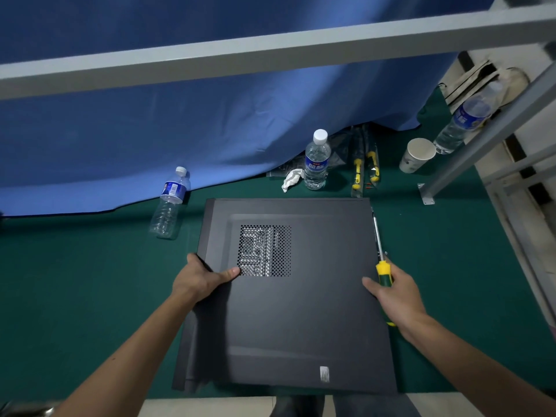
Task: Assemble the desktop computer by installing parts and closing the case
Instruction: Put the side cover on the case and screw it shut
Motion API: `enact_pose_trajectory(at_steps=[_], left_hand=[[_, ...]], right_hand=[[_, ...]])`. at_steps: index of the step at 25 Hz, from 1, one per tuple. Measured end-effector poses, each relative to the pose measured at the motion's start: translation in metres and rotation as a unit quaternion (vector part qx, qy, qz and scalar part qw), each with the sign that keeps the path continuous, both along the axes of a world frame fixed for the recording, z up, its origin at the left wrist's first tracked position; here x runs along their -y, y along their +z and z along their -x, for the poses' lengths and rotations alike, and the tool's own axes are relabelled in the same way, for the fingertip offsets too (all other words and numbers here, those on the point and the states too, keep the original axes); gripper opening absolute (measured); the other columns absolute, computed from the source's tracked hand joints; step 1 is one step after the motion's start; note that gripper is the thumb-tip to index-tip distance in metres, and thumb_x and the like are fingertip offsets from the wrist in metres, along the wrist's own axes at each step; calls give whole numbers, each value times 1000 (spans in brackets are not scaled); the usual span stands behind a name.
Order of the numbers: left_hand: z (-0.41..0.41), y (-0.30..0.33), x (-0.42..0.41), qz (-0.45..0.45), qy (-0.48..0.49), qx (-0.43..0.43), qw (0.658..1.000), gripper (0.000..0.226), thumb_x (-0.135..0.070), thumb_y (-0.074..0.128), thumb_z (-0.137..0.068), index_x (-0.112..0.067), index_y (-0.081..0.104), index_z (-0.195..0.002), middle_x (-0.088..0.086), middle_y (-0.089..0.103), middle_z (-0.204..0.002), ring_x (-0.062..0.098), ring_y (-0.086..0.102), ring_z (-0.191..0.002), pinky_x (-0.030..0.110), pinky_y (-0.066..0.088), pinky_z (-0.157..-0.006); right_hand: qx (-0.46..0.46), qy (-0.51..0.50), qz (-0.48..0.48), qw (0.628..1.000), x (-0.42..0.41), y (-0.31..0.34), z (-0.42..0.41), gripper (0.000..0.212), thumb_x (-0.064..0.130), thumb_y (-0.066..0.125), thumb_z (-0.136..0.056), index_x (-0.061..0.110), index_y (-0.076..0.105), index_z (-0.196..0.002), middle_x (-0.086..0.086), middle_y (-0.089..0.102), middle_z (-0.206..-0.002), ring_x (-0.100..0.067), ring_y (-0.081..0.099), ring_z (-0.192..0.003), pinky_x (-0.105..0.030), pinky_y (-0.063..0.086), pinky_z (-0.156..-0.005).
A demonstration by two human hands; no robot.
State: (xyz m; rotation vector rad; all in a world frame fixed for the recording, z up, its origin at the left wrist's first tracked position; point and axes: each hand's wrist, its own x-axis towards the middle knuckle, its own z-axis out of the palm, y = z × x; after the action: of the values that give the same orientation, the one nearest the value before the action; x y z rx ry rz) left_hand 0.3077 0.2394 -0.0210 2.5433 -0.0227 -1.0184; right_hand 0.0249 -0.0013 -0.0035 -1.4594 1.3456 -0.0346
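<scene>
A black desktop computer case (pixel 301 311) lies flat on the green table, its side panel on top with a perforated vent (pixel 264 250) near the far left. My left hand (pixel 201 276) grips the case's left edge, thumb resting on the panel beside the vent. My right hand (pixel 394 293) is at the right edge, thumb on the panel, fingers closed around a screwdriver (pixel 382 267) with a yellow and green handle. Its metal shaft runs along the case's right edge, pointing away from me.
A green mat (pixel 90 281) covers the table. One water bottle (pixel 170 203) stands to the far left of the case, another (pixel 316 161) behind it beside crumpled paper (pixel 291 179). Packaged screwdrivers (pixel 365 168), a paper cup (pixel 416 155), a third bottle (pixel 464 121) and a metal frame leg (pixel 481 139) sit at the back right.
</scene>
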Motion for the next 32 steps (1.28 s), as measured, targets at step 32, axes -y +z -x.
enact_pose_trajectory(at_steps=[32], left_hand=[[25,12,-19,-28,39,-98,994,127,-59,92,-38,-10,26,-135,14,47,-135,35,50,-119,47,46,-98]], right_hand=[[-8,-79,4,997,-15,16,34,14,3,58,-87,2,68,-96,-20,67,-90,-34,62,-81,-41,51,-80]])
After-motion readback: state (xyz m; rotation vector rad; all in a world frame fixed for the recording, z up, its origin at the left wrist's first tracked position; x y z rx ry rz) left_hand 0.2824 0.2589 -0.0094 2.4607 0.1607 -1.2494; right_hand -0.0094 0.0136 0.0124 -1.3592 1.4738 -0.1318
